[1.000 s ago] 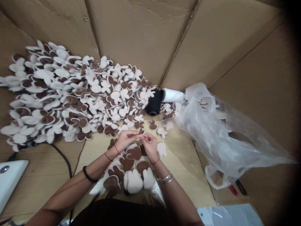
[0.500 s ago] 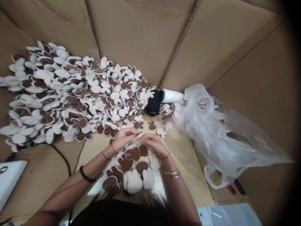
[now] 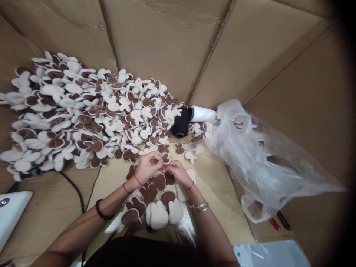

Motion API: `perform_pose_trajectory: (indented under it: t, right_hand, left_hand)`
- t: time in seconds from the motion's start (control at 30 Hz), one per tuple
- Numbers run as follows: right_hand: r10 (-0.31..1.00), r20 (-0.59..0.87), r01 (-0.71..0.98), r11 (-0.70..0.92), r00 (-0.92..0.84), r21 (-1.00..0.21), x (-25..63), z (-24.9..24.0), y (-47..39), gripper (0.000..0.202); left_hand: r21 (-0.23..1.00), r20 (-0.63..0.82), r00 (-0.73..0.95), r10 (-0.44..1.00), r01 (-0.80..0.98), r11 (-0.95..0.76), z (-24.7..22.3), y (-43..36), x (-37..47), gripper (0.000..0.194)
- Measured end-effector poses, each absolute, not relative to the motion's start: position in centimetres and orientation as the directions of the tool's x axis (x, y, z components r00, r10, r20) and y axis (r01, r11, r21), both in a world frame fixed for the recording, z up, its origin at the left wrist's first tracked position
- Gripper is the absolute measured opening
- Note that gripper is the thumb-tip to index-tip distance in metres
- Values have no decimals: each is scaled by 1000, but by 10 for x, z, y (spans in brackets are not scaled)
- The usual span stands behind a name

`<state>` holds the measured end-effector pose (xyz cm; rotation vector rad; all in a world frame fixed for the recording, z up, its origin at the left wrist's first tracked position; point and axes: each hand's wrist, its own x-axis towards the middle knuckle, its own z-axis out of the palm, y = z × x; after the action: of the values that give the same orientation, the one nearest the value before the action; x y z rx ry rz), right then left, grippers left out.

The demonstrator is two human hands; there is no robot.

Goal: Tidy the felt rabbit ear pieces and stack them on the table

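In the head view, the left hand (image 3: 151, 165) and right hand (image 3: 175, 171) pinch a small brown-and-white bunny-shaped piece (image 3: 165, 159) between them above the worktop (image 3: 214, 185).

So the heap (image 3: 91, 115) fills the upper left, spools (image 3: 180, 122) just right of it, plastic bag (image 3: 250, 148) over at right.

We see cardboard panels (image 3: 155, 48) at twelve o'clock, a white device (image 3: 15, 215) and black cable (image 3: 72, 180) towards eight, and a red-handled tool (image 3: 274, 224) beside a black one (image 3: 283, 220) near four.
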<state>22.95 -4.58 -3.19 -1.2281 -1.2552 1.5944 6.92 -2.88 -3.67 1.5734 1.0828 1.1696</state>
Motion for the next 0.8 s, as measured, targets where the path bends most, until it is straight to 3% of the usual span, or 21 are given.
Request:
perform_pose_trajectory:
  t: [0.07, 0.17, 0.27, 0.33, 0.4, 0.47, 0.53, 0.63, 0.73, 0.8]
  right_hand:
    - [954, -225, -51, -240, -198, -970, 236, -28, -41, 15]
    - [979, -134, 4, -135, -157, -991, 240, -16, -44, 14]
    - [969, -66, 143, -33, -237, -989, 234, -10, -53, 18]
    - [953, -100, 187, -47, -285, -981, 231, -12, -57, 20]
    - [940, -157, 164, -111, -303, -980, 233, -17, -55, 19]
    - [938, -193, 94, -172, -288, -981, 238, -20, -50, 18]
    - [942, -193, 45, -188, -275, -981, 244, -17, -46, 19]
    - [948, -147, 128, -115, -283, -985, 245, -7, -48, 24]
    - [954, -60, 268, 21, -294, -963, 233, -5, -56, 28]
    - [941, -46, 277, 51, -334, -959, 226, -11, -60, 28]
  left_hand:
    - [985, 133, 370, 920, 56, -165, -32, -29, 68, 11]
    - [933, 167, 599, 783, 162, -323, -23, -29, 68, 6]
    - [829, 287, 492, 822, 303, -470, -20, -29, 69, 9]
    - [876, 310, 272, 911, 291, -385, -21, -30, 70, 7]
    - [953, 237, 156, 959, 153, -260, -23, -31, 70, 9]
    - [986, 150, 283, 947, 26, -164, -22, -32, 70, 14]
    - [986, 119, 511, 851, 41, -163, -20, -33, 70, 13]
    - [868, 175, 665, 726, 243, -432, -17, -35, 71, 10]
    - [685, 313, 548, 776, 435, -584, -20, -34, 72, 15]
    - [738, 374, 334, 865, 459, -495, -24, -30, 69, 12]
